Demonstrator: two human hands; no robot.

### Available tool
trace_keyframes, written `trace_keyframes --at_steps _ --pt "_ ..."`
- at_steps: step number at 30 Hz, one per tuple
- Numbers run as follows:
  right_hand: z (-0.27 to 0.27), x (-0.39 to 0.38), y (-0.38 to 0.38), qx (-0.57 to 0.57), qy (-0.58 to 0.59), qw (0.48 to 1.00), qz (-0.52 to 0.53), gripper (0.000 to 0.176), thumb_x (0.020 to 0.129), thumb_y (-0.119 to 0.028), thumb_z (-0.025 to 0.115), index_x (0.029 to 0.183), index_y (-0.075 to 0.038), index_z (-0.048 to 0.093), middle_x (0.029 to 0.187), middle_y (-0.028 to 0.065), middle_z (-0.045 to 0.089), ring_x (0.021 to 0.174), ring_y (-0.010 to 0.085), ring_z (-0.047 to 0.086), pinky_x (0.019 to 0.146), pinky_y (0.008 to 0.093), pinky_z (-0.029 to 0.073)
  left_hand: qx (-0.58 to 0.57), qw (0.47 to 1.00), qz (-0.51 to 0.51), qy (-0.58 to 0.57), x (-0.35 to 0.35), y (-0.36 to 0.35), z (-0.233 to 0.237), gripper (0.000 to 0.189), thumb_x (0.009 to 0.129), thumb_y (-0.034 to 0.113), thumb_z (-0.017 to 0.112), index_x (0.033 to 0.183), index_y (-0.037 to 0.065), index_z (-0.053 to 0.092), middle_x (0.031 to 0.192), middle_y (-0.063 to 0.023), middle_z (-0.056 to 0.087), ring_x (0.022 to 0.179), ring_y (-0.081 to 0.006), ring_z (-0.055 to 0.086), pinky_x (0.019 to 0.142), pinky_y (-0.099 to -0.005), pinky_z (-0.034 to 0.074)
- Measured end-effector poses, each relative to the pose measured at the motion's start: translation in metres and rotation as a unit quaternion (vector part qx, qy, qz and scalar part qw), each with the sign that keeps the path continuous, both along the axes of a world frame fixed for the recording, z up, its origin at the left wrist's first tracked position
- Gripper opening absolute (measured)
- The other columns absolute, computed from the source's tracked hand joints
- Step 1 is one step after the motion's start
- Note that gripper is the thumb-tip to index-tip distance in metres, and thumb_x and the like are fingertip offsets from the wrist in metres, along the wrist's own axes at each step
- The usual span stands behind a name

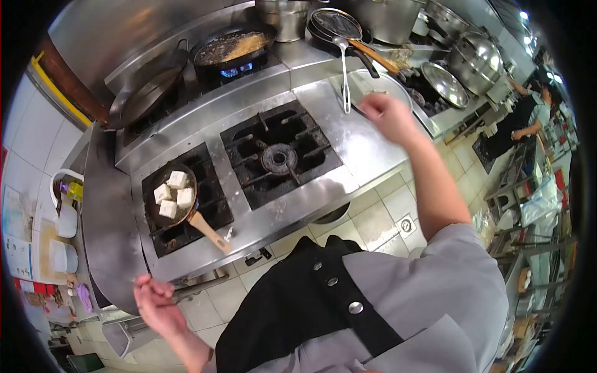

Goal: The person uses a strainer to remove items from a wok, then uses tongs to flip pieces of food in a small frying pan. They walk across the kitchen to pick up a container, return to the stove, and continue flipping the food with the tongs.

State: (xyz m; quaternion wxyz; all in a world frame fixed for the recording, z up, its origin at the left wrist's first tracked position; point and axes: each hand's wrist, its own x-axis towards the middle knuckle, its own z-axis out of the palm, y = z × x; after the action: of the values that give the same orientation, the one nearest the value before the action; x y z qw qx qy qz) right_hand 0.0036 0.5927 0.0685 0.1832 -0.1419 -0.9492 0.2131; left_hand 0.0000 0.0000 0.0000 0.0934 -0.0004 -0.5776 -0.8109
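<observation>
My right hand (387, 115) is over the front part of a round plate (393, 89) on the steel counter, its fingers curled together and slightly blurred; what they hold, if anything, is hidden. A metal ladle (346, 78) lies just left of it. My left hand (157, 303) hovers at the stove's front left corner, fingers loosely bent and apart, holding nothing. Several white blocks (185, 198) sit in a small pan (163, 216) on the left front burner, its wooden handle pointing towards me. Beside it is a bare burner grate (279, 158).
At the back, a black pan (205, 56) with bubbling food stands over a blue flame, beside an empty wok (152, 93). Stacked pans (336, 23), large pots (476, 62) and a metal lid (444, 84) stand at the back right. Another person (525, 118) is farther right.
</observation>
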Motion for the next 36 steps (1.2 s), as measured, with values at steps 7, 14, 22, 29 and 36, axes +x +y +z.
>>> trace_keyframes --at_steps 7,14,22,29,36 --pt "0.014 -0.087 0.226 0.199 -0.103 0.953 -0.203 0.051 0.079 -0.034 0.076 0.122 -0.007 0.066 0.115 0.0193 0.071 0.108 0.0335 0.069 0.094 0.0425 0.053 -0.023 0.945 0.317 -0.079 0.044 -0.02 0.009 0.027 0.102 0.026 0.055 0.111 0.003 0.063 0.077 0.0013 0.05 0.07 -0.0103 0.049 0.066 -0.0273 0.042" --pt "-0.012 -0.169 0.349 0.167 -0.345 0.919 -0.094 0.04 0.072 -0.029 0.082 0.089 0.005 0.071 0.08 0.0212 0.071 0.07 0.0307 0.072 0.058 0.0422 0.057 -0.033 0.852 0.483 -0.2 0.087 0.011 -0.047 0.015 0.094 0.024 0.065 0.091 0.009 0.06 0.067 0.0025 0.046 0.057 -0.0112 0.047 0.054 -0.0275 0.041" --pt "-0.073 -0.199 0.443 0.245 -0.178 0.952 -0.039 0.019 0.084 -0.009 0.057 0.084 0.006 0.069 0.083 0.0247 0.07 0.074 0.0325 0.07 0.069 0.045 0.055 -0.031 0.792 0.525 -0.309 0.135 0.014 -0.12 0.018 0.092 0.025 0.059 0.093 0.007 0.057 0.062 0.002 0.042 0.049 -0.0108 0.042 0.046 -0.0285 0.038" --pt "0.071 -0.118 0.338 0.127 -0.144 0.974 -0.122 0.03 0.082 -0.027 0.072 0.089 0.002 0.071 0.087 0.0243 0.069 0.081 0.0352 0.068 0.076 0.0433 0.053 -0.057 0.772 0.482 -0.41 0.148 -0.022 -0.209 0.022 0.092 0.029 0.057 0.091 0.007 0.055 0.056 0.001 0.036 0.044 -0.0138 0.038 0.041 -0.0333 0.034" --pt "0.134 -0.055 0.262 0.075 -0.19 0.979 0.024 0.024 0.091 -0.018 0.07 0.103 0.002 0.071 0.085 0.0114 0.071 0.079 0.0178 0.063 0.075 0.0345 0.051 -0.132 0.772 0.387 -0.486 0.146 -0.028 -0.277 0.026 0.09 0.03 0.055 0.075 0.009 0.048 0.052 -0.002 0.036 0.04 -0.0187 0.04 0.038 -0.0378 0.035"
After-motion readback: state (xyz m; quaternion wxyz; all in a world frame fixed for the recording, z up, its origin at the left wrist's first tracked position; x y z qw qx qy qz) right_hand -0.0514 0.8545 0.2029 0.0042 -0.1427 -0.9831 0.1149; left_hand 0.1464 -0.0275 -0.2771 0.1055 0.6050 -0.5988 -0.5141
